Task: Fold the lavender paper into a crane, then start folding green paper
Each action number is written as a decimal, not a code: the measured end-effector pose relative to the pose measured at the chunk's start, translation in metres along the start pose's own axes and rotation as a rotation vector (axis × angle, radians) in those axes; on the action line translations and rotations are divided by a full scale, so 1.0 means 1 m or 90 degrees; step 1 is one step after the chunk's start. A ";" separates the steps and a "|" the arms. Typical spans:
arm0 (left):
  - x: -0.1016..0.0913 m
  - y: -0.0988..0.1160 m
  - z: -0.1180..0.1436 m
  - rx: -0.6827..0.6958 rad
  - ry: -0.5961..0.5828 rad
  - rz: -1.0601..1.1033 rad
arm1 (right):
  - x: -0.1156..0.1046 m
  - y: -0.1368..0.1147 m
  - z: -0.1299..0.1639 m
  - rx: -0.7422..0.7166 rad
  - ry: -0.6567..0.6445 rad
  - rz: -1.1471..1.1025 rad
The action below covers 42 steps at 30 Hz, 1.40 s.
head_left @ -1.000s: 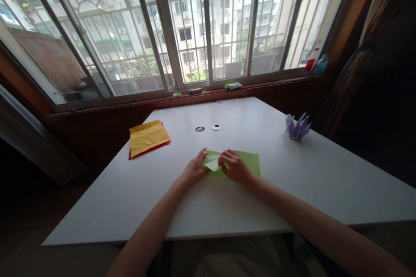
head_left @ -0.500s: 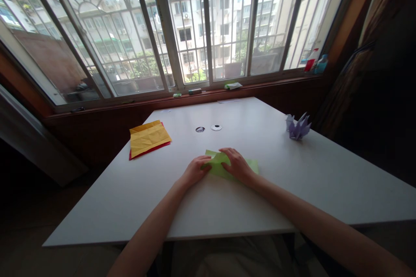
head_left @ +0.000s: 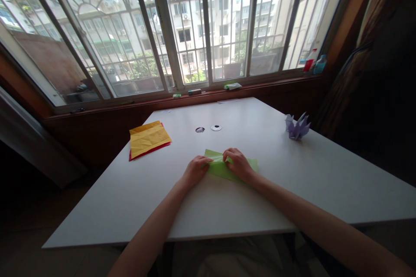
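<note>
A green paper sheet [head_left: 221,167], partly folded, lies flat on the white table [head_left: 227,207] in front of me. My left hand [head_left: 194,170] presses on its left end with fingers curled. My right hand [head_left: 239,164] rests on the middle of the sheet, fingertips pinching the folded flap close to the left hand's fingers. Part of the paper is hidden under both hands.
A stack of yellow and red paper [head_left: 148,138] lies at the left of the table. A purple folded paper figure [head_left: 297,127] stands at the right. Two round cable holes [head_left: 208,128] sit beyond the green sheet. Small items and bottles [head_left: 312,62] rest on the window sill.
The raised green flap has been folded down flat. My right hand shifted slightly left and forward over it, and my left hand's fingers closed onto the paper's left end.
</note>
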<state>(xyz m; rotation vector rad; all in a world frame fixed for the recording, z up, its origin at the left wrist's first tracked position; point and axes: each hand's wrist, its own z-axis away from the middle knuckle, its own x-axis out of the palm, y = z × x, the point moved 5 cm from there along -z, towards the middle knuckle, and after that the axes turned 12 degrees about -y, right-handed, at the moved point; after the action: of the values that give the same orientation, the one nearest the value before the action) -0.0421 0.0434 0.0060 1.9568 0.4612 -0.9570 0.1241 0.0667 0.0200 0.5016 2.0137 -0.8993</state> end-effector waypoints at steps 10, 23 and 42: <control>-0.001 -0.006 -0.001 -0.026 0.016 0.000 | -0.004 0.004 0.000 0.085 0.026 0.010; -0.008 -0.004 -0.002 -0.076 0.035 -0.014 | -0.008 0.005 0.000 0.123 0.064 -0.023; -0.007 -0.007 0.000 -0.084 0.040 -0.073 | 0.005 0.004 -0.001 0.003 0.013 -0.152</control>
<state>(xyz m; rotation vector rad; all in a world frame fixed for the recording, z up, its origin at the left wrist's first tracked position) -0.0511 0.0470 0.0080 1.8606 0.6621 -0.9150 0.1238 0.0700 0.0145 0.2759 2.1213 -1.0457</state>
